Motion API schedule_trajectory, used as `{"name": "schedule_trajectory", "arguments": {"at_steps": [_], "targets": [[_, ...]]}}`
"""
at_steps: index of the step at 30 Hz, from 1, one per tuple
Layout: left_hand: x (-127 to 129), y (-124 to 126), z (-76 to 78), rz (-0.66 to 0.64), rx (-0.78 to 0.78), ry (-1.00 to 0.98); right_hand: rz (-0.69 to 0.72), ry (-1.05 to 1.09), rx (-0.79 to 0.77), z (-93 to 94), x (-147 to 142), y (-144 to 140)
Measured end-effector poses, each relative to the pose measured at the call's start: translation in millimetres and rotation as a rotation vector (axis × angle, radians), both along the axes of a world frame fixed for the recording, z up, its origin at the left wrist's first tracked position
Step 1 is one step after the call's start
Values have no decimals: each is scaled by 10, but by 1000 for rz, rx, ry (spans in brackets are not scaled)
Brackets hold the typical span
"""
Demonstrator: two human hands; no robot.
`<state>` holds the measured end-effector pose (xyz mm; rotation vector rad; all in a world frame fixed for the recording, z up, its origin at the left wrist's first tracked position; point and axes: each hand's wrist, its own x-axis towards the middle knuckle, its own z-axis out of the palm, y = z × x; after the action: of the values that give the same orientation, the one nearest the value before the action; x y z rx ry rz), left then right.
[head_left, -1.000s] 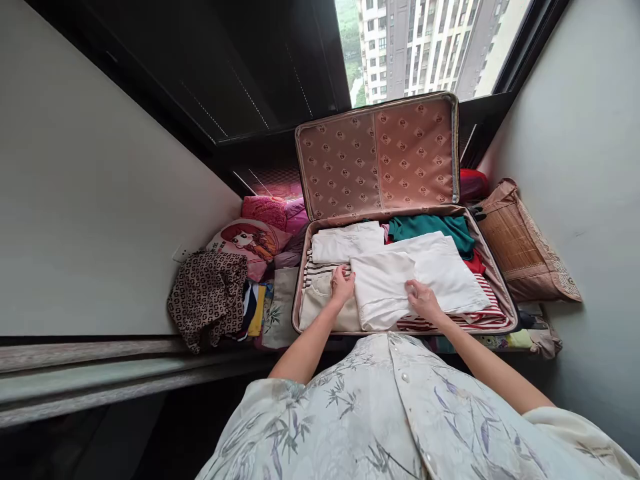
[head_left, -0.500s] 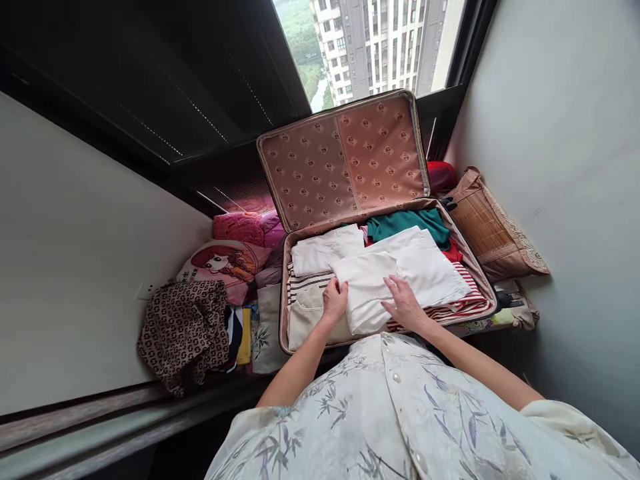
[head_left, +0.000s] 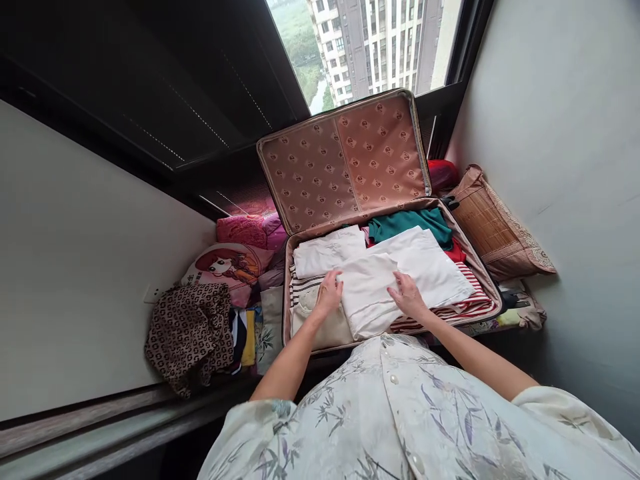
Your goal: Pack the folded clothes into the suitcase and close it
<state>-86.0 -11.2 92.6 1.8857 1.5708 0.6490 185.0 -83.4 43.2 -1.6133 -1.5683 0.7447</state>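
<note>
I stand at a narrow window nook closed in by pale plain walls: the left wall (head_left: 90, 267) runs long and bare, and the right wall (head_left: 565, 133) catches soft daylight. Ahead, a dark-framed window (head_left: 370, 47) shows tall apartment towers and a patch of green below them. Beside it a dark screened panel (head_left: 165, 87) stays in shadow. A grey stone ledge (head_left: 75, 427) crosses at the lower left, with dim floor beneath it.
</note>
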Motion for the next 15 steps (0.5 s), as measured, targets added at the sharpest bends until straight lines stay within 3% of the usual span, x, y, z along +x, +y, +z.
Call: {"name": "schedule_trajectory", "arguments": {"at_steps": [5,9,15], "targets": [[142,445,16,-185,-93,165,-242,-7,-57,-153,109,-11],[38,662,35,-251,-165,298,-271,41,-187,-163,40,-64],[-84,890,88,-334,-188,324,-361,59,-251,-95,-120,31]]}}
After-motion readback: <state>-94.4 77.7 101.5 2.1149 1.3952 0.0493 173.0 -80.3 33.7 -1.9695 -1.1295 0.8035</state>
